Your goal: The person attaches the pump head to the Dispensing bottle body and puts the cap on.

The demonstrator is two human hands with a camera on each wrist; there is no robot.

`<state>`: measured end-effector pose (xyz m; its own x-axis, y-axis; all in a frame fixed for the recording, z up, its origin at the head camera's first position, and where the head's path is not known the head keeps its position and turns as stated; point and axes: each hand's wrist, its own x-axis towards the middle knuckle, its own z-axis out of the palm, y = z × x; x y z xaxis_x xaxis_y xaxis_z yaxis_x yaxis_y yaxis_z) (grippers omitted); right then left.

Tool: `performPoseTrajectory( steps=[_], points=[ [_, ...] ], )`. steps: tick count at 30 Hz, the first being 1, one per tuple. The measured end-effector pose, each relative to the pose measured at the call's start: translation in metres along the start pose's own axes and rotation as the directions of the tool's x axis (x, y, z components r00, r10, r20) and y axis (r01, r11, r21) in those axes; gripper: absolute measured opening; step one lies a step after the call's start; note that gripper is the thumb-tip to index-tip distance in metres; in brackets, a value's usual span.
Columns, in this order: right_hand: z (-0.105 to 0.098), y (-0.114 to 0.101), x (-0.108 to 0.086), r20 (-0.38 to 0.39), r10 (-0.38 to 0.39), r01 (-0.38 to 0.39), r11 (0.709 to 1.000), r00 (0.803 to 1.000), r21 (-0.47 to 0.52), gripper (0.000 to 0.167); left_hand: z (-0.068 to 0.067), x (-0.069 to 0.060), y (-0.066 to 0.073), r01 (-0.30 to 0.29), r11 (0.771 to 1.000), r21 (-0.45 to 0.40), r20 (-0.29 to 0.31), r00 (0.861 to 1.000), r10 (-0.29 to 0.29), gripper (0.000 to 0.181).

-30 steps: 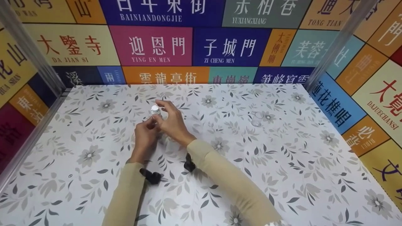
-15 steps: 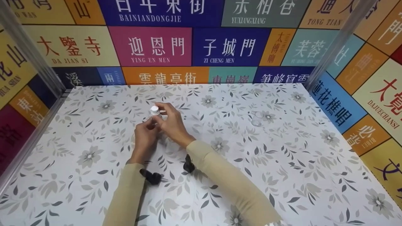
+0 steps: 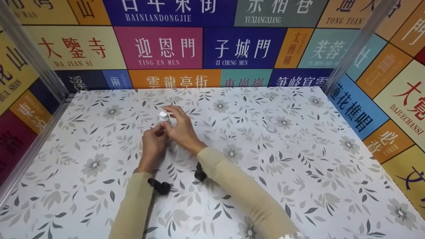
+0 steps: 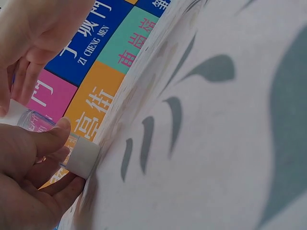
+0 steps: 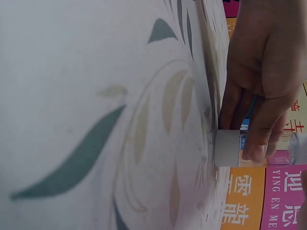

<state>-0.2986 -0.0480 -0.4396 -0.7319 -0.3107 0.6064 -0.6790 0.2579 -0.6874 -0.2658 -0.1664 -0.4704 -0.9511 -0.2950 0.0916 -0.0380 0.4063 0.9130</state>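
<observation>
A small clear bottle stands upright on the patterned tabletop, white at both ends. Its white top shows between the hands in the head view, and its white lower end meets the table in the right wrist view. Thumb and fingers of the left hand pinch the clear body just above that lower end. The right hand holds the upper part, thumb on the near side and forefinger arched by the white top. Its fingers partly hide the bottle's upper part.
A clear, cup-like object is on the table to the right of the hands. Black devices are strapped at both wrists. Behind the table stands a wall of coloured panels with lettering, with more panels at both sides.
The fingers of the right hand have shifted slightly at the white top. The left hand and the bottle stay in nearly the same place.
</observation>
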Motion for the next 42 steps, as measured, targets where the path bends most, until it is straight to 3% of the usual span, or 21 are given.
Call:
performPoseTrajectory(
  steps=[5,12,23,28,36,42],
  points=[
    [0.0009,0.0009,-0.001,0.008,-0.001,0.001,0.999,1.0,0.038,0.044,0.0011,-0.0003,0.0003,-0.021,1.0,0.003,-0.008,1.0,0.021,0.038],
    [-0.0009,0.0019,-0.0011,0.012,-0.002,0.001,1.0,1.0,0.024,0.041,0.0008,0.0004,0.0003,-0.099,0.992,0.079,-0.036,0.994,0.103,0.033],
    [-0.0023,0.0006,-0.0004,0.008,0.026,-0.026,1.0,1.0,-0.016,0.045,0.0008,-0.0014,-0.0008,-0.024,1.0,0.003,-0.009,1.0,0.024,0.04],
    [-0.001,0.0006,-0.0018,0.029,0.05,-0.05,0.999,0.998,-0.003,0.043,0.0008,-0.0011,-0.0015,-0.035,0.999,0.009,-0.016,0.999,0.035,0.034],
    [-0.0016,0.003,-0.0016,-0.003,0.019,-0.019,1.0,1.0,0.001,0.039,0.0004,0.0003,-0.0017,-0.074,0.997,0.02,-0.032,0.997,0.074,0.025],
    [-0.0014,0.0056,-0.0017,-0.01,-0.002,0.002,1.0,1.0,-0.014,0.04,0.0001,0.0008,-0.0027,-0.1,0.994,0.048,-0.05,0.993,0.102,0.03]
  ],
)
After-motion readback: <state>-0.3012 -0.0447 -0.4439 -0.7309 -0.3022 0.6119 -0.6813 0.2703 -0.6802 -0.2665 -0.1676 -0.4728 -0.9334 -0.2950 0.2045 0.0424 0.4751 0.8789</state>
